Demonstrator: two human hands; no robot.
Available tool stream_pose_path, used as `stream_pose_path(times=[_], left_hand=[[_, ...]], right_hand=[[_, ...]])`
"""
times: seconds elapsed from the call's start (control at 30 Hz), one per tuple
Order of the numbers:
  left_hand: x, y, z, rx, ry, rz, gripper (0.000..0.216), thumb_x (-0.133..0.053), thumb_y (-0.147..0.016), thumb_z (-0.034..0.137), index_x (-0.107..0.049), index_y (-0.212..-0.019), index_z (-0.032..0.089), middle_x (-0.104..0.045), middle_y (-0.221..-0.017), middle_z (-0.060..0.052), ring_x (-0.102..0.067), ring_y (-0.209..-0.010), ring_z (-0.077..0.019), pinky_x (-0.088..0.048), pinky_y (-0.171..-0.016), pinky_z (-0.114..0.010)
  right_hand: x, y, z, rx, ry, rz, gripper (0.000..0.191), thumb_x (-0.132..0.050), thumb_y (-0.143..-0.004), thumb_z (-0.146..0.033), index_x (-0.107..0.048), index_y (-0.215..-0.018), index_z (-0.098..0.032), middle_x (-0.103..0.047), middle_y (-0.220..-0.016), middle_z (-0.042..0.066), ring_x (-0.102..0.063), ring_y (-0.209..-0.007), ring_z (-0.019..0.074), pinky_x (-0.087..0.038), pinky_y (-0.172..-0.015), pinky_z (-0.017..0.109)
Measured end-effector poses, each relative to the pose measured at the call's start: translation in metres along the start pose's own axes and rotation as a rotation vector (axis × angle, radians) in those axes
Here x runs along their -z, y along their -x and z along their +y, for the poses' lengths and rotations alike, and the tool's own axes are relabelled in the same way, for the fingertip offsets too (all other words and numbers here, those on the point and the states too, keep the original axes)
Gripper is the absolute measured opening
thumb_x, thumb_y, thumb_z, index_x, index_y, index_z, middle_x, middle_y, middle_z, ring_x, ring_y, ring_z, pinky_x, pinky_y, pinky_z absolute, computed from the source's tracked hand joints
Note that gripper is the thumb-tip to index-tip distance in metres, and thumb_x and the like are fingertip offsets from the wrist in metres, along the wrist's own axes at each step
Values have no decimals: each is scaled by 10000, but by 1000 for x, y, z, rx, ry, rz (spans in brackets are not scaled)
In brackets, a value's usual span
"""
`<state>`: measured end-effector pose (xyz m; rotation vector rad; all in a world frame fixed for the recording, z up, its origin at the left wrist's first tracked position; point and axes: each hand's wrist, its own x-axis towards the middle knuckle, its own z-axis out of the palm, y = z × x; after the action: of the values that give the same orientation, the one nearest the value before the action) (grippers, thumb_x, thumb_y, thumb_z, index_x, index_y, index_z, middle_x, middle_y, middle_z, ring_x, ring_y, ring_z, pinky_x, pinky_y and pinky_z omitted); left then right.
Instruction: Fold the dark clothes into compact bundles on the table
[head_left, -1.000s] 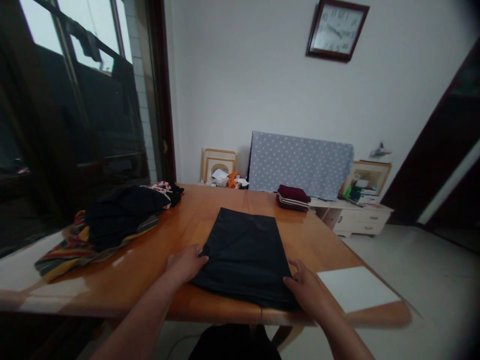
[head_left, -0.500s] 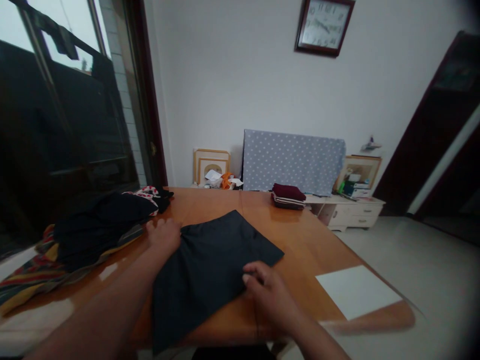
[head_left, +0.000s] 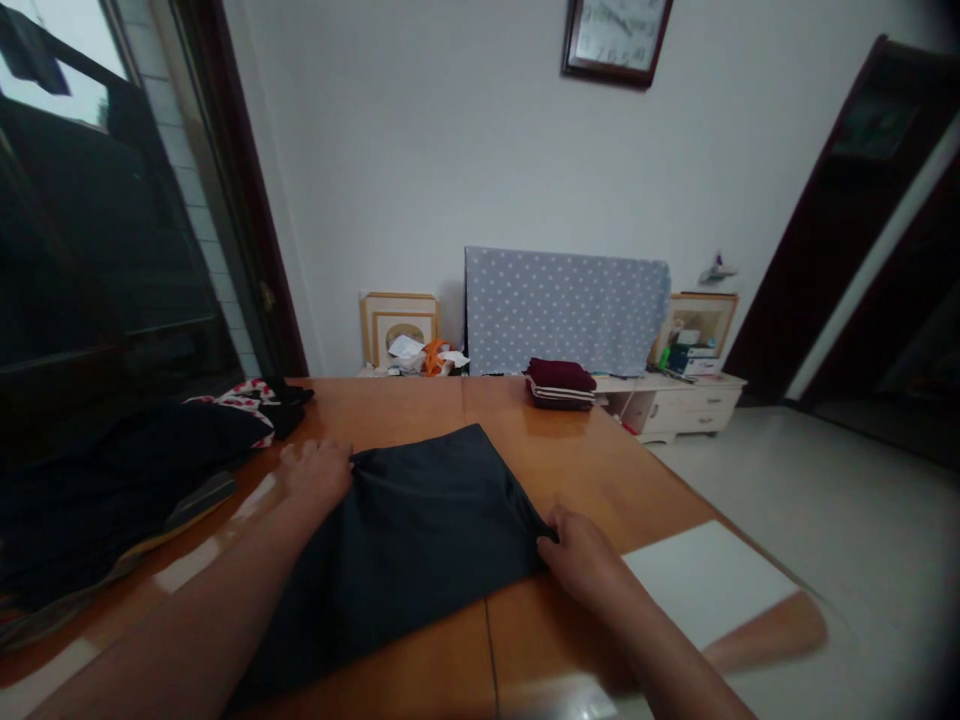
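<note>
A folded black garment (head_left: pixel 409 540) lies flat on the wooden table (head_left: pixel 585 470), turned slantwise toward me. My left hand (head_left: pixel 315 472) rests on its far left corner, fingers closed on the cloth edge. My right hand (head_left: pixel 581 555) pinches its right corner near the table's middle seam. Both forearms reach in from the bottom of the view.
A heap of dark and striped clothes (head_left: pixel 112 480) covers the table's left side. A small folded maroon stack (head_left: pixel 561 383) sits at the far edge. A white sheet (head_left: pixel 705 580) lies at the right corner. Beyond stand a dotted blue panel (head_left: pixel 566 310), picture frames and a low white cabinet (head_left: pixel 675 405).
The black garment has been turned from lengthwise to slantwise. My left hand moved to its far left corner, my right hand shifted out to its right corner. The view swung left.
</note>
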<state>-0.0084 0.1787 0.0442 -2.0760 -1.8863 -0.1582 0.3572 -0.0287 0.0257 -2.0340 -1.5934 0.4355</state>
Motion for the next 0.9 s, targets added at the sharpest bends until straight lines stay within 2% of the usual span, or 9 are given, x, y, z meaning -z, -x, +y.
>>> stream_pose_path(times=[0.2,0.37,0.43,0.53,0.67,0.77,0.9], left_hand=[[0,-18,50,-91,35,39,258,-502,-877,331,-688,-1022,226,-647,-1159,-142,-492,-1164,-360,-214,-1049,-599],[12,-30,117,-148,217,69,335,-462,-898,274,-639,-1177,218,-618,-1251,-156,-490,-1215,-349,-290,-1037,-530],[24,-35,150,-263,323,47,367,-441,-904,247,-627,-1219,231,-617,-1277,-133,-503,-1218,-318,-338,-1029,-475],[41,-40,198,-511,432,-23,455,-449,-883,191,-592,-1309,261,-597,-1347,-73,-496,-1245,-254,-349,-1066,-397],[54,-43,249,-752,419,-53,515,-434,-860,131,-605,-1314,303,-573,-1382,-38,-485,-1256,-236,-355,-1076,-395],[54,-45,273,-850,341,-71,478,-455,-844,127,-669,-1223,324,-577,-1364,-44,-475,-1260,-265,-350,-1067,-433],[55,-47,283,-856,268,-109,331,-503,-830,165,-732,-1027,300,-594,-1315,-62,-453,-1259,-301,-329,-1050,-483]], right_hand=[[1,64,13,23,42,24,10,-564,-818,-229,-562,-809,-230,-653,-714,17,-604,-676,185,-287,-607,282],[0,76,16,-8,18,87,128,-545,-879,-360,-559,-823,-246,-652,-747,17,-602,-673,188,-282,-587,288],[0,75,17,7,-4,121,142,-539,-889,-371,-569,-828,-246,-649,-760,17,-600,-683,186,-293,-594,290],[-1,75,19,24,-17,144,142,-540,-891,-356,-576,-810,-244,-640,-765,12,-595,-691,182,-309,-610,290],[1,78,22,39,-61,143,166,-532,-901,-351,-586,-789,-242,-635,-768,10,-589,-704,175,-327,-629,288],[4,80,24,53,-98,133,172,-524,-911,-337,-596,-787,-241,-635,-786,11,-593,-732,175,-344,-652,286],[3,80,28,83,-100,131,119,-557,-880,-296,-609,-787,-243,-629,-784,11,-595,-750,179,-354,-662,284]])
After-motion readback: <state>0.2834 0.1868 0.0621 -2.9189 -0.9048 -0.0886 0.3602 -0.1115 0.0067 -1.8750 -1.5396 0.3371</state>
